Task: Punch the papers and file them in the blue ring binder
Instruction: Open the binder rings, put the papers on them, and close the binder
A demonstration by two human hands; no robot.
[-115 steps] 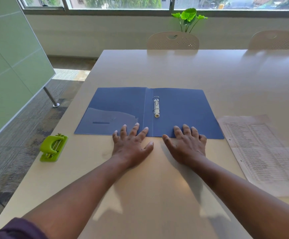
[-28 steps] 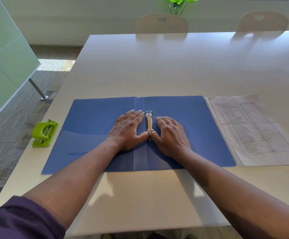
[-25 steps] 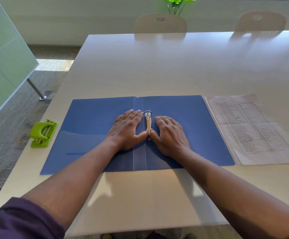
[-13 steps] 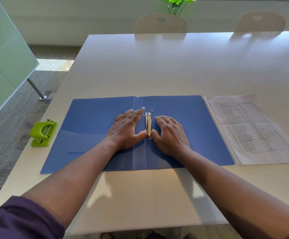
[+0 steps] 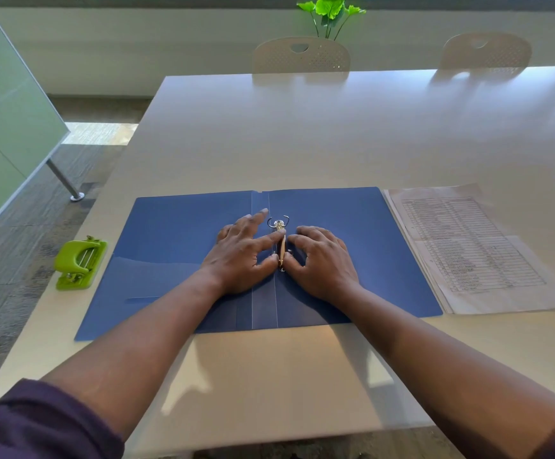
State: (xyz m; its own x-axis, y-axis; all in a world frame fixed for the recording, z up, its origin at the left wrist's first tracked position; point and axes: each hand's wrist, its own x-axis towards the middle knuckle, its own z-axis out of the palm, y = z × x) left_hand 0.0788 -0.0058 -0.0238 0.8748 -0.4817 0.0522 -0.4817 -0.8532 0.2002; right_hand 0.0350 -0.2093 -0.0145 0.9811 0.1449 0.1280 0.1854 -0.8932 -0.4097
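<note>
- A lime-green plastic two-hole punch (image 5: 79, 263) sits near the left edge of the pale, glossy table (image 5: 302, 137), just beside the binder's left cover and not yet used.
- The thin blue plastic ring binder (image 5: 176, 226) lies open and flat, a clear pocket on its left inner cover.
- The left hand (image 5: 239, 256) rests on that cover, forefinger stretched along the spine, thumb and a fingertip pinching the metal ring mechanism (image 5: 281, 246) from the left side.
- The far ring appears split open, its two halves standing apart; the near ring is hidden between the thumbs, so I cannot tell its state.
- The right hand (image 5: 324, 260) mirrors this, fingers curled and thumb pressed against the mechanism from the right.
- To open it well, I judge both hands should pull evenly apart while the palms pin the covers down, so the thin binder does not buckle or slide.
- The stack of printed white papers (image 5: 465, 246) lies at the binder's right edge, apparently unpunched.
</note>
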